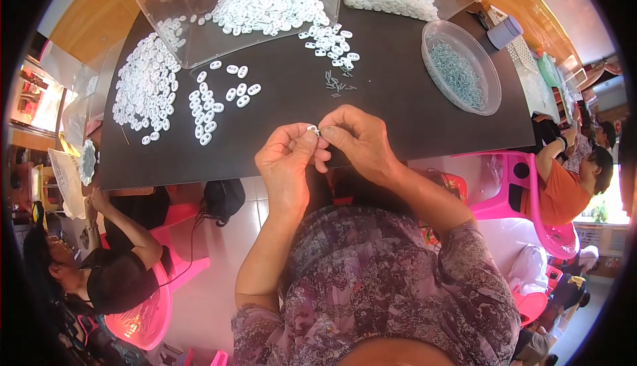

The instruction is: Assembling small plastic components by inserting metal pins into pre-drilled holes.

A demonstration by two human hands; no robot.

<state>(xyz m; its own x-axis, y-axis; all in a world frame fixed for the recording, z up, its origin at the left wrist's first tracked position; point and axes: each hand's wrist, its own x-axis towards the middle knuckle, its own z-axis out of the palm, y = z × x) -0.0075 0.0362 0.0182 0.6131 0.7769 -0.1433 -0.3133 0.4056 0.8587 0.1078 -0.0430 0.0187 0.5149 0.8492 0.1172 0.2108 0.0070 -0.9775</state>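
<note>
Both my hands meet above the near edge of the dark table. My left hand point(292, 150) pinches a small white oval plastic piece point(312, 128) between thumb and fingers. My right hand point(353, 134) is closed in a pinch against the same piece; whatever its fingertips hold is too small to make out. Beyond my hands lies a small scatter of grey-green pins point(338, 84). Just past it sits a small pile of white two-holed oval pieces point(332, 44). To the left, a loose group of the same ovals point(204, 110) lies on the table.
A large pile of white ovals point(144, 87) covers the table's left side. Clear bins point(199, 51) of white pieces stand at the back. A round clear tub point(492, 100) of pins is at right, near a grey-lidded container point(505, 33). Other people sit at both sides on pink chairs.
</note>
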